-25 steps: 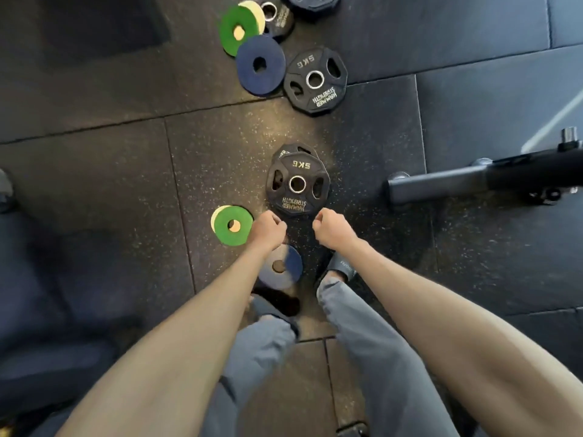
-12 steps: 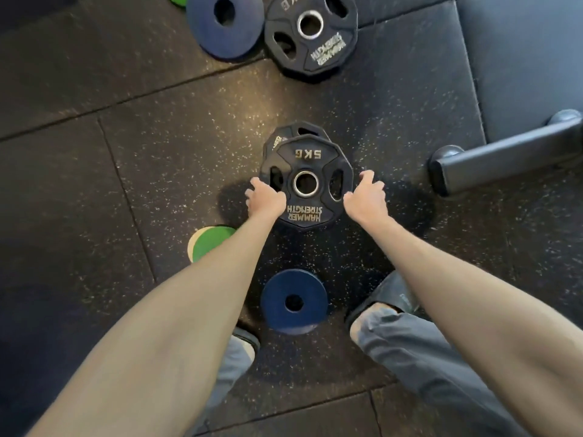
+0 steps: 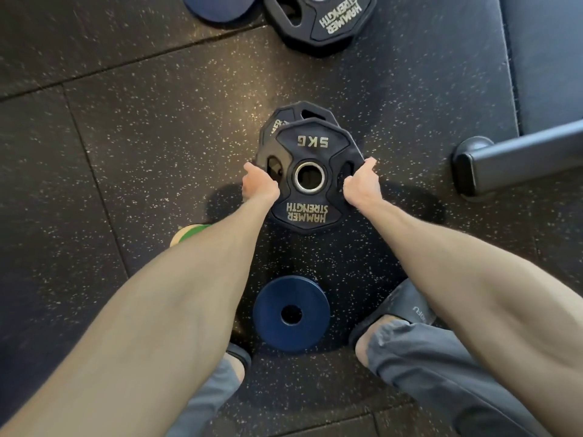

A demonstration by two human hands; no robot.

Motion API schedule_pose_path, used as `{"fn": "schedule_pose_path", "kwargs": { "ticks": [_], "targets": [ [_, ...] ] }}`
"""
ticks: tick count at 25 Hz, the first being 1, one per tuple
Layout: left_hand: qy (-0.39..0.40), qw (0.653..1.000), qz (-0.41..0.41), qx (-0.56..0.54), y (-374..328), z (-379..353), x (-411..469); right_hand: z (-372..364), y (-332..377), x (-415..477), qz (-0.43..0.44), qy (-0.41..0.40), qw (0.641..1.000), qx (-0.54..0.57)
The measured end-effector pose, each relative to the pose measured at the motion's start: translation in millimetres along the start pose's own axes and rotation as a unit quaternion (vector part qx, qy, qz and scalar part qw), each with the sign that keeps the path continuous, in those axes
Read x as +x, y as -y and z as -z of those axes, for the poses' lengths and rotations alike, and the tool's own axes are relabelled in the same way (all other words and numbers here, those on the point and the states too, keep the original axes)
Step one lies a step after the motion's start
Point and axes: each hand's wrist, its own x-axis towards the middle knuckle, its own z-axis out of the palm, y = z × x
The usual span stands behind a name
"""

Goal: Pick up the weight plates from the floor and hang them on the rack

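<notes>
Looking straight down on a black many-sided rubber weight plate [image 3: 315, 152], stamped 5KG and HAMMER STRENGTH in pale letters, with a steel ring at the hub. Lies flat on the black speckled rubber floor tiles [image 3: 142, 152], stacked off-centre on a second black plate [image 3: 284, 116] of the same make, of which only the far left edge shows.

Gripped from both sides. At the left rim, beside the left grip slot, the left hand [image 3: 260, 186], with fingers curled down round the edge and mostly hidden beneath the knuckles. At the right rim, the right hand [image 3: 362, 184], with the thumb laid along the outer edge and fingers hooked into the right grip slot. Cannot tell whether the top plate is lifted off the one below.

Nearer the feet, between the two forearms, a dark blue round plate [image 3: 274, 298] with a small centre hole, flat on the floor and apart from the black pair. Under the left forearm, a sliver of a green disc [image 3: 195, 228] with a cream edge. At the top border, cut off by the picture, a third black plate [image 3: 334, 23] with the same lettering, touching or just beside another blue disc [image 3: 217, 7].

At the right, a black metal bar [image 3: 520, 159] with a rounded end cap, low over the floor. Below, grey trouser legs and a dark slide sandal [image 3: 407, 305] on the right foot.
</notes>
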Motion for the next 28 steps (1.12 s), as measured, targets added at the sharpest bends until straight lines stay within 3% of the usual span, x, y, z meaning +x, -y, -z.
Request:
{"fn": "schedule_pose_path", "kwargs": {
  "ticks": [10,19,23,28],
  "targets": [
    [0.01,1.0,0.014,-0.017,-22,119,-139,95,38,-148,0.003,-0.024,0.998,0.054],
    [-0.03,0.993,-0.076,-0.086,-110,310,-377,314,122,-368,0.053,-0.136,0.977,0.154],
    [-0.034,0.978,-0.143,-0.146,-147,381,-483,405,145,-471,0.068,-0.239,0.929,0.273],
    [-0.034,0.946,-0.279,-0.159,-182,426,-588,476,148,-571,0.078,-0.39,0.824,0.405]
  ]
}}
